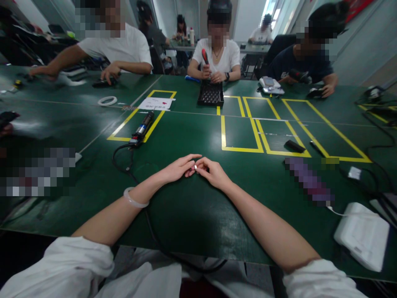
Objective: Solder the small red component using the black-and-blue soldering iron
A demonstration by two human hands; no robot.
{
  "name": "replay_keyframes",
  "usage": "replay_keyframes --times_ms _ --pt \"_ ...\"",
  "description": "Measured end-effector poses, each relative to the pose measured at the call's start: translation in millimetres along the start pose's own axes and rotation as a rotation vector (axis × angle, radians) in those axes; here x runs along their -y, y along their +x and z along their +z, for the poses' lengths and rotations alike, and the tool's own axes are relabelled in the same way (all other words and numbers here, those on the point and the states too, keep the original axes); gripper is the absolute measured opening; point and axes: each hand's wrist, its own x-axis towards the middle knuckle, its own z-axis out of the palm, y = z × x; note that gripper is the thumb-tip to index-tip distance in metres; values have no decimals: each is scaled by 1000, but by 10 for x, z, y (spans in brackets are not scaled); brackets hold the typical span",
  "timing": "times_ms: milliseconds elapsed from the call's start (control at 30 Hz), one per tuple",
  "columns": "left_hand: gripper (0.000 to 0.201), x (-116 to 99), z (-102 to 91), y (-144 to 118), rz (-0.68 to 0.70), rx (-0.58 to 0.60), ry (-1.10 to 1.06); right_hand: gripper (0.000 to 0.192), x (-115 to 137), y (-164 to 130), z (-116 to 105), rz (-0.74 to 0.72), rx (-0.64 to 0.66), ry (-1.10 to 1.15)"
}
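Observation:
My left hand [180,167] and my right hand [211,170] meet over the table near the middle of the head view, their fingertips touching. The left fingers are mostly stretched out, with a pale bangle on that wrist. My right hand is closed, thumb and fingers pinched together. A tiny bright white spot [195,167] shows between the fingertips; it is too small to name. Beyond my left hand lies an electric screwdriver [142,129] with a black and blue body, its cable running back toward me.
Yellow tape frames [243,149] mark the green table [192,219]. Across it a person holds a red-handled tool [205,57] over a black tray [211,97]. A white charger-like box [361,236] and a small black piece [294,146] lie right. Other people sit opposite.

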Motion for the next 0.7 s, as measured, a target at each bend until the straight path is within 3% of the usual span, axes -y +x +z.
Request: replay_keyframes --times_ms 100,333,600,700 --pt "53 -19 2 -12 23 -39 66 12 -11 0 -10 36 -19 10" --pt "28 -104 -6 -77 211 -188 463 16 -132 27 -14 91 -87 123" --pt "28 -124 -27 -80 170 -171 421 21 -95 23 -16 45 -66 192" --pt "34 -98 -155 -68 179 -168 500 18 -72 22 -18 54 -63 175"
